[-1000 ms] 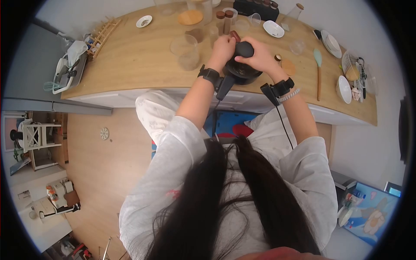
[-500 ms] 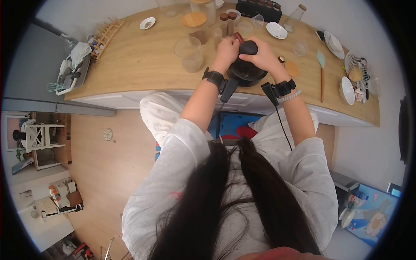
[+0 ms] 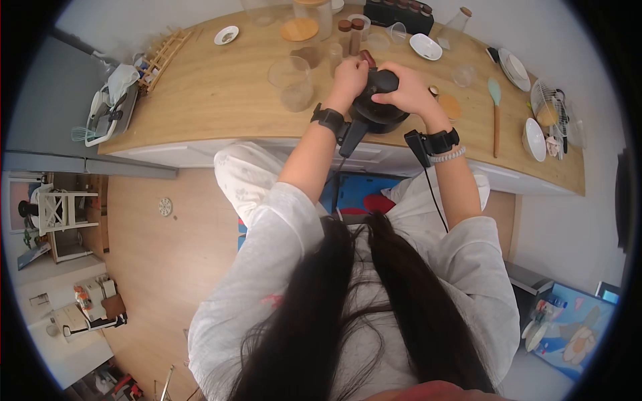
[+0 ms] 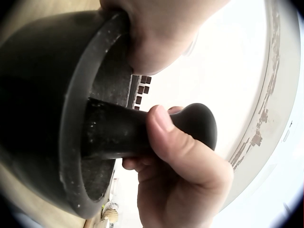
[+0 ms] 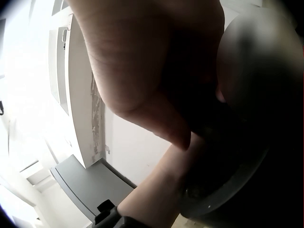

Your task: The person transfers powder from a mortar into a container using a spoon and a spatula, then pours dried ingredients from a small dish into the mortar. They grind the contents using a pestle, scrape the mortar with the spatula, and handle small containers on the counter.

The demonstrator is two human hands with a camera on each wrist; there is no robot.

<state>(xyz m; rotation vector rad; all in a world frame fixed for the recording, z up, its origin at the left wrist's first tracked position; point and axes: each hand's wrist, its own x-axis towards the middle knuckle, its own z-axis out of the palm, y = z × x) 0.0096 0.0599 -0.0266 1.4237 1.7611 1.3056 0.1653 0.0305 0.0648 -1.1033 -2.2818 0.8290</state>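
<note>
A black mortar [image 3: 378,121] stands near the front edge of the wooden counter, with a black pestle [image 3: 383,81] tilted inside it. My left hand [image 3: 350,78] grips the mortar's far-left rim; in the left wrist view that hand [image 4: 159,35] overlaps the rim from above. Wrapped round the pestle's handle is my right hand [image 3: 409,88], its thumb lying along the shaft below the rounded knob. The left wrist view shows the pestle [image 4: 118,129] reaching into the bowl, whose bottom is hidden. In the right wrist view the mortar [image 5: 247,190] is dark and partly out of frame.
Left of the mortar stands a clear plastic cup [image 3: 291,85]. Brown-capped tubes [image 3: 350,37] stand behind it. To the right lie a round wooden lid [image 3: 449,107], a green spatula [image 3: 495,113] and a white bowl [image 3: 533,139]. A white dish [image 3: 426,47] sits farther back.
The pestle's knob and my right hand have shifted slightly toward the body. My left hand stays on the mortar's rim. The head view shifted slightly between the earlier frames.
</note>
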